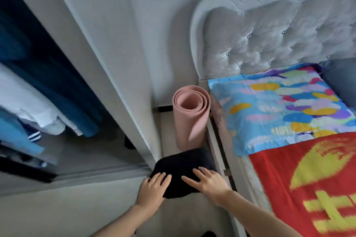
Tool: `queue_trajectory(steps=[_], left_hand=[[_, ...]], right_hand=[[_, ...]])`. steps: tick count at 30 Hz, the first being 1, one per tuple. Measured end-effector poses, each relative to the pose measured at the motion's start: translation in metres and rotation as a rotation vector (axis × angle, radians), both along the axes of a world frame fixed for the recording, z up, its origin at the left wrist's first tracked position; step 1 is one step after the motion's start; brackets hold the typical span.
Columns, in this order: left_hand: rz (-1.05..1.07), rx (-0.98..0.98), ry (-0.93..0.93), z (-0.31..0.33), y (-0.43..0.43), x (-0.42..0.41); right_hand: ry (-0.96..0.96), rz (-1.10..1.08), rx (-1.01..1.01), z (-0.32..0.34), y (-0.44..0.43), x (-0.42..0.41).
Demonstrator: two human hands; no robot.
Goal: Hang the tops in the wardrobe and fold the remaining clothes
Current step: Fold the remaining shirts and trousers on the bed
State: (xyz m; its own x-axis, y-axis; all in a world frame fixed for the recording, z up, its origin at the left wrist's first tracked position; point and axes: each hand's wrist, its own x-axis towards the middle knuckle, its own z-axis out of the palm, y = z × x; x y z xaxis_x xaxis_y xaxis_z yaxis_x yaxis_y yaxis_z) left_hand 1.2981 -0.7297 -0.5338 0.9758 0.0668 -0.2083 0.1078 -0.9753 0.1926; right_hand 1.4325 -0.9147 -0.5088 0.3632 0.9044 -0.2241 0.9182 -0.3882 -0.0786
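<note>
The left hand (154, 186) and right hand (209, 181) cover the near side of the folded black cloth (183, 167). It hides the pink rolled mat's (189, 115) bottom. Hanging clothes (38, 90) in the wardrobe (92, 63) look blurry, cut off at the left edge

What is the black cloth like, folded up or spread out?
Folded. The black cloth is a small, thick bundle, with the left hand and right hand lying flat on top.

The pale floor (77, 209) ran as a narrow strip between the wardrobe (100, 59) on the left and the bed (216, 146) on the right. On it a pink rolled mat (189, 121) stood upright at the far end, and a dark folded garment (183, 165) lay just nearer, at its foot. On the bed a multicoloured pillow (279, 106) lay far, meeting a red blanket (308, 175) with yellow marks.
</note>
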Motion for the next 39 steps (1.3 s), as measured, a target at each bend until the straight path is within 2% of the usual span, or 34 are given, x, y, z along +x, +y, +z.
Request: queue_trajectory(steps=[4, 9, 14, 18, 23, 26, 29, 36, 39], left_hand=[[0.057, -0.032, 0.044, -0.004, 0.06, -0.046], [0.064, -0.002, 0.0, -0.008, 0.143, -0.097], [0.063, -0.004, -0.024, -0.02, 0.253, -0.137], [0.041, 0.035, 0.013, -0.029, 0.332, -0.152], [-0.029, 0.057, 0.04, -0.069, 0.386, -0.149], [-0.032, 0.11, 0.028, -0.124, 0.411, -0.137], [-0.055, 0.2, -0.053, -0.219, 0.442, -0.118], [0.026, 0.408, -0.233, -0.408, 0.528, -0.071], [0.107, 0.478, -0.201, -0.471, 0.562, -0.037]], right_hand=[[0.057, 0.032, 0.0, -0.013, 0.067, -0.034], [0.123, 0.078, -0.05, -0.016, 0.156, -0.075], [0.16, 0.023, -0.059, -0.026, 0.261, -0.12], [0.123, 0.012, -0.009, -0.042, 0.337, -0.141], [0.057, 0.035, -0.001, -0.081, 0.389, -0.147], [0.017, 0.069, -0.024, -0.136, 0.413, -0.137], [-0.122, 0.127, 0.021, -0.234, 0.44, -0.117], [-0.256, 0.178, 0.16, -0.426, 0.536, -0.065], [-0.326, 0.174, 0.192, -0.495, 0.582, -0.036]])
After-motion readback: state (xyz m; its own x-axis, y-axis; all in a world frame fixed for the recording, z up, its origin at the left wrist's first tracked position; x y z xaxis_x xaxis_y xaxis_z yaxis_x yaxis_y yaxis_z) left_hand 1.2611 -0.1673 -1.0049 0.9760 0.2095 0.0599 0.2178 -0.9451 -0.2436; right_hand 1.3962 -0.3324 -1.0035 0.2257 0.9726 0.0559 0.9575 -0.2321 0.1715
